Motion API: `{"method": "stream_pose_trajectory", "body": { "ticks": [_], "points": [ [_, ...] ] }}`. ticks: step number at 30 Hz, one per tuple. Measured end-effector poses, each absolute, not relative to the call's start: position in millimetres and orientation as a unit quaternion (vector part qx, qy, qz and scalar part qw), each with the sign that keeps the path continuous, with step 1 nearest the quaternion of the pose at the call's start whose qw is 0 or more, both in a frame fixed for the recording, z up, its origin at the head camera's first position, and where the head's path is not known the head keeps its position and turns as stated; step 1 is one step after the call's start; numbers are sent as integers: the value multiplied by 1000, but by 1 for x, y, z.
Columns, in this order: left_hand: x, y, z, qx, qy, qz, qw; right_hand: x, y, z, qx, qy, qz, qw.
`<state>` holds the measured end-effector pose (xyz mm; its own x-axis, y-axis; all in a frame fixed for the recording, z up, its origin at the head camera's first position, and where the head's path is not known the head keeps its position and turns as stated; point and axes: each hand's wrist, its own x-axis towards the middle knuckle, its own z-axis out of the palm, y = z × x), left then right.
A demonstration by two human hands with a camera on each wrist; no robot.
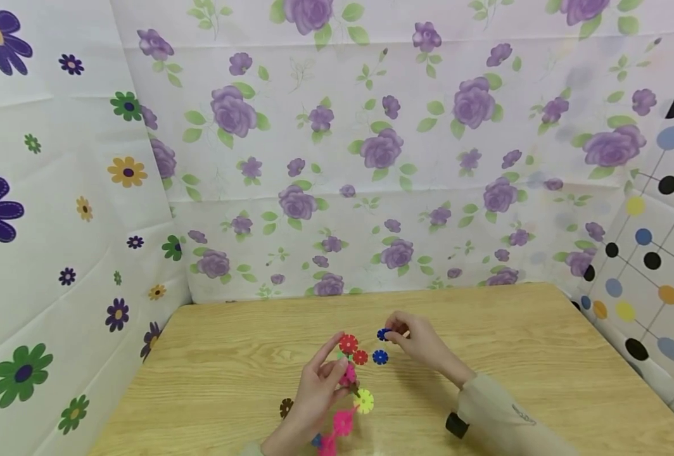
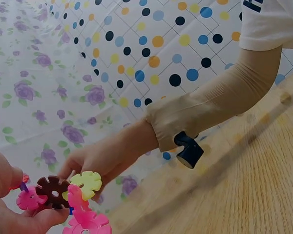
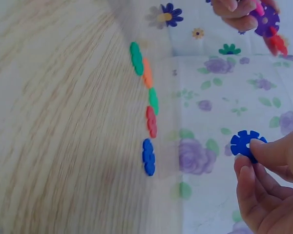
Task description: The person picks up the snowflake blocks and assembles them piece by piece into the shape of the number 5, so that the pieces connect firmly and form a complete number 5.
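My left hand (image 1: 317,386) grips a chain of slotted plastic flower discs. A pink disc (image 1: 343,422) and a yellow disc (image 1: 364,401) hang at its lower end in the head view. Next to them a brown disc (image 2: 53,191) shows in the left wrist view, and a purple disc (image 3: 266,21) in the right wrist view. My right hand (image 1: 422,345) pinches a single blue disc (image 3: 246,145) between thumb and fingertips, raised to the right of the chain. Below that disc, another blue disc (image 1: 380,357) lies on the table.
A row of loose discs lies on the wooden table (image 1: 228,354), with a red disc (image 3: 151,122), an orange disc (image 3: 147,72) and a green disc (image 3: 136,58) among them. A dark brown disc (image 1: 286,407) is left of my left wrist. Patterned cloth (image 1: 382,152) surrounds the table.
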<state>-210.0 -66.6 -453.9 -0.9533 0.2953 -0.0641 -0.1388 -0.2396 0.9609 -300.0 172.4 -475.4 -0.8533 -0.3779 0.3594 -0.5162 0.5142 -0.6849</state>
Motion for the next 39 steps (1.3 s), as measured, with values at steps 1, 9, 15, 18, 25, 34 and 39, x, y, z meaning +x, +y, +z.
{"method": "stream_pose_trajectory", "body": {
  "ticks": [1,9,15,18,25,34,39],
  "points": [
    [-210,-66,-454,66,600,785,139,-298,172,-473,260,-864,424,87],
    [-209,-64,-453,67,605,781,139,-283,162,-457,277,-846,443,105],
    [-208,-62,-453,73,607,780,135,-272,155,-444,328,-831,426,144],
    [-208,-62,-453,73,606,780,137,-268,152,-439,351,-823,416,163],
    [-207,-63,-454,63,615,773,141,-262,148,-433,370,-820,401,172],
    [-205,-65,-455,68,593,789,148,-260,147,-433,401,-799,410,179],
    [-204,-67,-452,63,587,793,151,-257,147,-432,409,-791,414,189]
  ]
}}
